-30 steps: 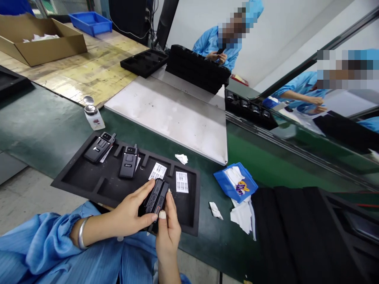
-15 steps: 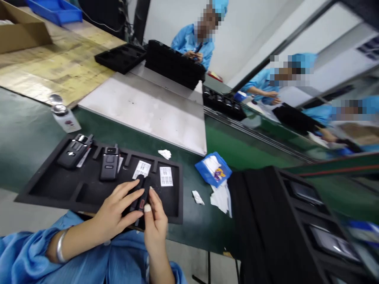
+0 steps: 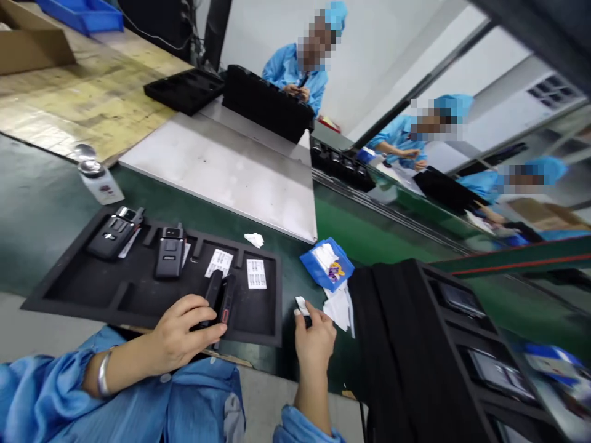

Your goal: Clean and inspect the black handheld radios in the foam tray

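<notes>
My left hand (image 3: 181,330) grips a black handheld radio (image 3: 220,299) on its edge over the near side of a black foam tray (image 3: 83,289). My right hand (image 3: 314,340) has its fingertips pinched on a small white wipe (image 3: 301,306) that lies on the green belt right of the tray. Two more black radios (image 3: 111,231) (image 3: 168,252) lie in the tray's left slots. Two white label sheets (image 3: 218,263) (image 3: 256,274) lie in the slots to their right.
A blue packet of wipes (image 3: 327,264) and loose white wipes (image 3: 339,306) lie right of the tray. Stacked black trays (image 3: 415,357) stand at the right. A small bottle (image 3: 96,179) is behind the tray, a metal plate (image 3: 221,166) beyond. Several people in blue work along the belt.
My right hand has left the radio and moved right to the small white wipe on the belt. My left hand still holds the radio. The view has shifted slightly.
</notes>
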Demonstrator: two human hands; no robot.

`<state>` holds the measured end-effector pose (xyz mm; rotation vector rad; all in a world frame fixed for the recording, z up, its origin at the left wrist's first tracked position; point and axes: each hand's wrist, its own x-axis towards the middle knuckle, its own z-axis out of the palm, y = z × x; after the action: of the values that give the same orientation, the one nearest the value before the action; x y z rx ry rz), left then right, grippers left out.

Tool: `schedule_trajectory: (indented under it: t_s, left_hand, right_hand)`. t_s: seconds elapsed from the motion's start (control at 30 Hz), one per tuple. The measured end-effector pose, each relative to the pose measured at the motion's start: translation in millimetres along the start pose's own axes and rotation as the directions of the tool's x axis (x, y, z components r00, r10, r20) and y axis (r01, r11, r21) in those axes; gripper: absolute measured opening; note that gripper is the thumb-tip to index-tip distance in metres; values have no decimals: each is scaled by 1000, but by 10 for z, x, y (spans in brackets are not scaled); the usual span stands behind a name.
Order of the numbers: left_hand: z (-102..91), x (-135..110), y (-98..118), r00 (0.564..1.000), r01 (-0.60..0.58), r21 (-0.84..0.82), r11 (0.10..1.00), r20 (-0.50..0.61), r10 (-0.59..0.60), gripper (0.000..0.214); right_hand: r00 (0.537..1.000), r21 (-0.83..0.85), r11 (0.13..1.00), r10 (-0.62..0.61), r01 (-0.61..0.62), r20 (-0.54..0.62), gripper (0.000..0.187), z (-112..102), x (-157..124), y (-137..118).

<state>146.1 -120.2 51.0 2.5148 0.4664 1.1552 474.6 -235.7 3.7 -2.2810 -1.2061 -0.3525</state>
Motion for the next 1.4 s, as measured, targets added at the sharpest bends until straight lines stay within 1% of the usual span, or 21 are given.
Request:
schedule_trajectory:
  t_s: [0.1,0.2,0.3,0.33,0.37,0.4,0.43,0.5,0.57,0.63,0.73,0.87,0.9,0.97,1.03,1.07,1.1,1.17,1.27,1.33,1.4]
  left_hand:
    - [21,20,16,1000,-18,-3,1000,-10,18,24]
    - [26,38,14,999,-35,7,999,-20,35,22]
    - [31,54,12,998,-53,5,999,-25,53,21]
    - [33,58,14,998,-53,1,999,-25,53,21]
    - [36,62,17,999,-49,-3,999,-21,49,21]
    - [38,65,22,999,-40,-6,999,-16,40,20]
    - [38,68,27,999,-33,-8,999,-6,33,20]
    - [34,71,36,1000,-23,-5,1000,12,23,20]
    - [25,71,41,1000,-19,8,1000,20,19,20]
    - [12,73,44,999,-19,26,999,39,18,20]
    - [-6,84,45,998,-30,49,998,64,27,20]
    - [-14,100,37,997,-31,36,999,77,28,21]
    - [-11,99,33,997,-32,22,999,73,30,21]
    - [-3,91,23,998,-34,2,999,61,34,21]
    - [5,79,14,997,-40,1,999,61,40,20]
    - [8,73,10,997,-44,6,999,67,44,20]
    - [10,67,7,996,-47,13,999,75,46,20]
    - [12,59,3,995,-46,24,999,91,44,22]
    - [13,51,-1,995,-35,23,999,93,32,22]
    - [12,51,-1,997,-28,19,999,77,26,22]
    - [7,57,1,997,-21,9,1000,74,20,23]
  right_hand:
    - [999,6,999,-40,39,33,47,95,86,113]
    - [994,37,997,-77,74,75,40,30,151,84]
    - [977,148,983,-137,112,165,28,-193,183,-145]
    - [964,218,967,-175,130,199,25,-289,181,-281]
    - [947,346,927,-230,143,224,23,-385,174,-444]
    - [925,461,871,-302,168,232,22,-474,163,-626]
    - [886,536,821,-384,198,260,24,-551,153,-818]
    - [791,597,746,-541,294,286,33,-648,141,-1184]
    - [695,587,700,-654,406,299,34,-664,148,-1472]
    - [631,541,680,-710,496,314,31,-625,166,-1644]
    - [589,492,658,-745,570,313,29,-562,199,-1690]
    - [576,417,633,-771,652,271,30,-576,249,-1465]
    - [590,360,651,-759,668,276,30,-593,260,-1396]
    - [646,257,702,-712,665,275,29,-632,267,-1302]
    - [699,273,740,-672,615,247,29,-665,246,-1317]
    - [707,325,741,-666,588,239,29,-674,227,-1367]
    - [701,381,731,-670,566,245,29,-678,206,-1435]
    - [668,449,704,-694,550,269,28,-667,172,-1577]
    - [634,390,703,-708,594,311,29,-624,170,-1621]
    - [638,295,715,-698,633,324,29,-601,197,-1518]
    - [667,241,732,-681,638,302,29,-600,221,-1402]
